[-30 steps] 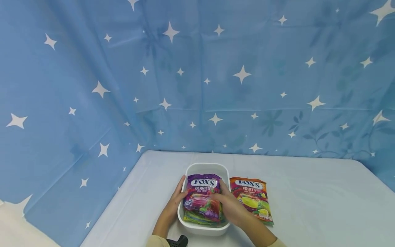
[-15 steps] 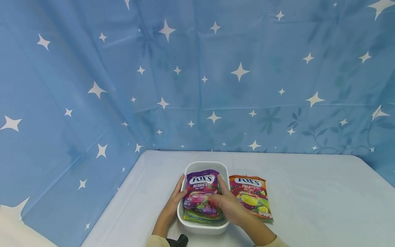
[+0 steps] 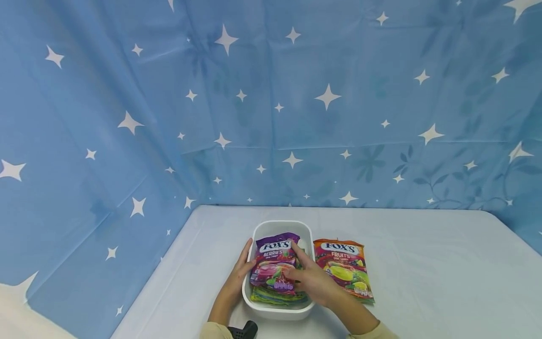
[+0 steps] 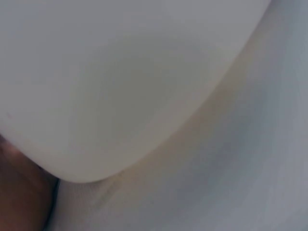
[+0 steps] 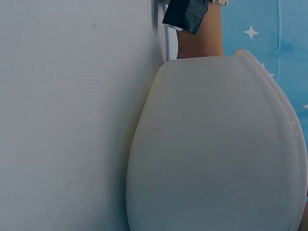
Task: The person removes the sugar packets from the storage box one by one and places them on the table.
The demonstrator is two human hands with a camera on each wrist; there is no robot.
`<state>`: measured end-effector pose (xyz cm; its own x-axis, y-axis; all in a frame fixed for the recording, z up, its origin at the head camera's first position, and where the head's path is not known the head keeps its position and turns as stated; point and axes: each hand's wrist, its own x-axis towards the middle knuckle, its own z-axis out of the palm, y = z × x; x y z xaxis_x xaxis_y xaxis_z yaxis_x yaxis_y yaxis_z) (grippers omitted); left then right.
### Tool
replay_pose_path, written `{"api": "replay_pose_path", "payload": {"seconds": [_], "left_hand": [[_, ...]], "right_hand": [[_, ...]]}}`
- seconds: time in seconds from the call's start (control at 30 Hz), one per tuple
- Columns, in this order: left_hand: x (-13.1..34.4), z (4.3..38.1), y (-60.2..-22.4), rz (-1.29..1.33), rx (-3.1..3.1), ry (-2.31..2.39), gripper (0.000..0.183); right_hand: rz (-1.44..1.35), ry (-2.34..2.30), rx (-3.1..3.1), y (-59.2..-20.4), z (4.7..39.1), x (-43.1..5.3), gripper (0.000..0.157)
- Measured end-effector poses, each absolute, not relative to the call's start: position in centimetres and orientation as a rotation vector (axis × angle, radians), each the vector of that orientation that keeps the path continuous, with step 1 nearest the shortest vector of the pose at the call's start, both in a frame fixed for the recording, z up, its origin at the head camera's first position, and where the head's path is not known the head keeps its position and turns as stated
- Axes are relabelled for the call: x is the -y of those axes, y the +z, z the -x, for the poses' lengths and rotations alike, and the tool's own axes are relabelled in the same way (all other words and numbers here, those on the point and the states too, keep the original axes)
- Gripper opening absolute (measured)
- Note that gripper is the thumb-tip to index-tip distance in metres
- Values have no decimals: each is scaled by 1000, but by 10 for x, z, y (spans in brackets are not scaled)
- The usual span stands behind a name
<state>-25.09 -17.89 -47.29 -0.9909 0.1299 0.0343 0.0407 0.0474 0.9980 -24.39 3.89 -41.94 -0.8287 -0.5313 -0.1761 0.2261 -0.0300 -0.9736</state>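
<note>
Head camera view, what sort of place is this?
Probably a makeshift filming or work booth, though I can't be sure: a blue star-print curtain hangs behind and along the left side of a white table, where a white tub holds a purple candy bag.

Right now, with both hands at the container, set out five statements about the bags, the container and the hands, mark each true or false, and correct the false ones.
1. The purple Berries bag is inside the white container. True.
2. The orange Fruits bag is in the container too. False: it lies on the white table, to the right of the container.
3. The right hand touches the purple bag. True.
4. The left hand is on the orange bag. False: it is at the left side of the container.
5. Green packaging shows below the purple bag, within the container. True.
</note>
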Motion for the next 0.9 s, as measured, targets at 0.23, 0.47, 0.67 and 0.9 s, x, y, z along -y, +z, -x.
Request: {"api": "replay_pose_path", "payload": {"seconds": [0.23,0.47,0.67,0.9], "left_hand": [[180,254,-476,-190,-2207,2129,63],[179,253,-475,-183,-2220,2130,62],[178,253,-474,-166,-2230,2101,63],[181,253,-478,-163,-2232,2116,63]], "right_hand": [[325,-1881,-1793,-421,243,-39,82],[293,-1911,-1848,-421,242,-37,83],[272,-1946,-1834,-423,244,-39,84],[233,-2022,-1731,-420,246,-40,84]]}}
